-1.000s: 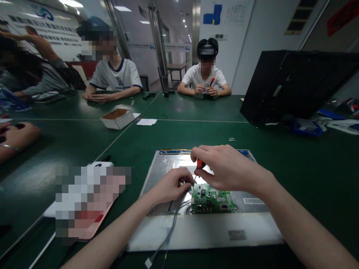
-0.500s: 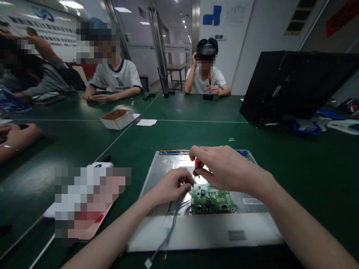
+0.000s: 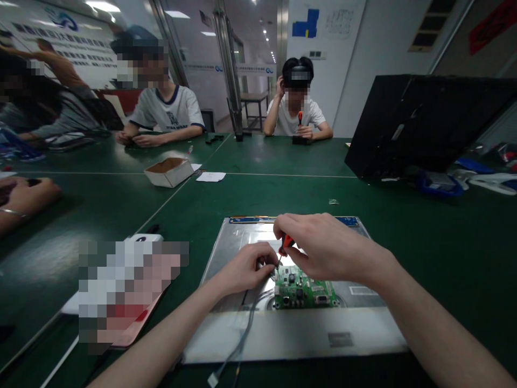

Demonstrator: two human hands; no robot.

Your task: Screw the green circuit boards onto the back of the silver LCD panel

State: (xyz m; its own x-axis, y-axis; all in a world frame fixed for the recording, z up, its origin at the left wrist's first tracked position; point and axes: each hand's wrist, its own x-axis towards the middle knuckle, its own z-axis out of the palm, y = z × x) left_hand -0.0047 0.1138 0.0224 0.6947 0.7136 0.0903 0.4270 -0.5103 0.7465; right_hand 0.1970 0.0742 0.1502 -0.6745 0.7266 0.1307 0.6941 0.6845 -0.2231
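A green circuit board (image 3: 305, 288) lies on the metal back of a flat display panel (image 3: 291, 337). My right hand (image 3: 323, 242) is closed around the red and black handle of a screwdriver (image 3: 286, 243). The thin shaft points down at the board's upper left corner. Beside that corner, my left hand (image 3: 252, 265) has thumb and fingertips pinched close to the screwdriver tip; what they hold, if anything, is hidden. From under the left hand a bundle of grey wires (image 3: 248, 334) runs toward the front edge, ending in a white connector (image 3: 214, 379).
Phones (image 3: 133, 296) lie left of the panel. An open box (image 3: 169, 171) and a paper slip (image 3: 210, 177) stand farther back. A black monitor (image 3: 432, 124) is at the right rear. Two people sit across the green table (image 3: 274, 191); another person's hand (image 3: 34, 195) rests at left.
My right hand and the screwdriver handle have shifted and turned slightly, the tip staying at the board's corner. My left hand looks the same.
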